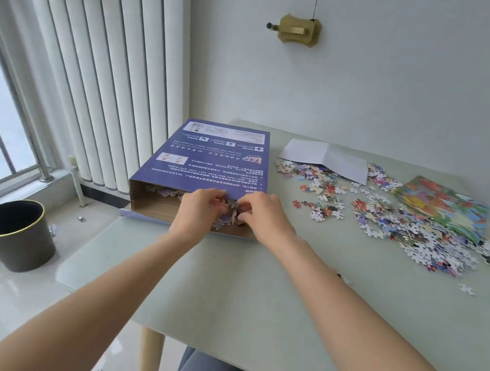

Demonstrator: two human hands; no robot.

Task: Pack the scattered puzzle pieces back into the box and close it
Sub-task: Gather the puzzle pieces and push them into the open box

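A flat blue puzzle box (211,164) lies on the pale green table (251,298), its open end facing me, with puzzle pieces inside near the mouth. Both hands are at that opening. My left hand (198,210) and my right hand (264,217) have curled fingers around a clump of puzzle pieces (230,212) held between them at the box's mouth. A large scatter of loose pieces (407,224) covers the table to the right.
A colourful picture sheet (445,207) and a folded white paper (328,158) lie at the back right. A black bin (14,232) stands on the floor to the left, below a white radiator (95,65). The table's near edge is by my legs.
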